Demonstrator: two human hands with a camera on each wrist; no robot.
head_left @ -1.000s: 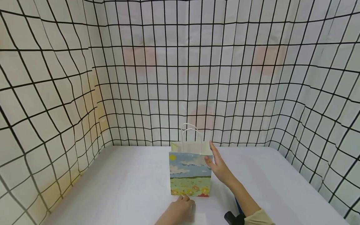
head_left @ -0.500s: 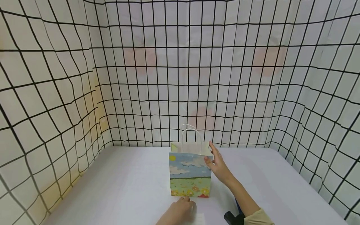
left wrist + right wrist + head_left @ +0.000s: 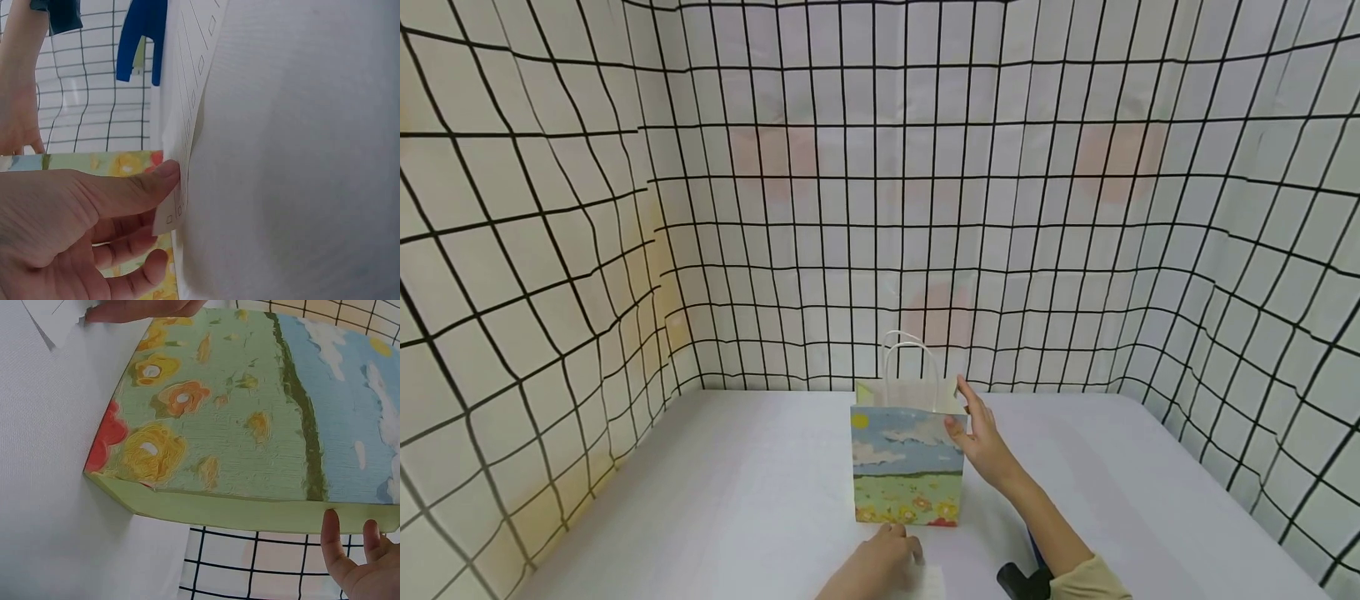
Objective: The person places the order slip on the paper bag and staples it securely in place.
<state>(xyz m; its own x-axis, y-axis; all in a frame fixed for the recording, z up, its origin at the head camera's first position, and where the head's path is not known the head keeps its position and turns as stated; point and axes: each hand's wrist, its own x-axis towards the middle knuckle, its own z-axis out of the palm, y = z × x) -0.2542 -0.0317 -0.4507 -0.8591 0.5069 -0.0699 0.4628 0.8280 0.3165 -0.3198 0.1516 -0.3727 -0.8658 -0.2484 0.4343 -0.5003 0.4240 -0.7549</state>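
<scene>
A paper gift bag [image 3: 906, 483] stands upright on the white table, printed with blue sky, a green meadow and flowers. My right hand [image 3: 988, 446] lies against its upper right side, thumb toward the front; in the right wrist view, fingertips [image 3: 331, 519] touch the pale green side panel. Just in front of the bag's base, my left hand [image 3: 880, 562] pinches a white paper strip [image 3: 187, 112] printed with lines and small boxes. The left wrist view shows the thumb on one face of this strip and fingers partly hidden behind it.
White cord handles [image 3: 913, 346] rise from the bag's open top. Near my right forearm lies a blue two-pronged object [image 3: 140, 37]. A black device [image 3: 1026, 581] is by the right sleeve. Black-lined grid walls [image 3: 902, 208] enclose the white table [image 3: 760, 483] at the back and sides.
The left hand's fingers have shifted slightly, and the paper strip's visible edge has moved a little left. My right hand and the bag stay essentially where they were.
</scene>
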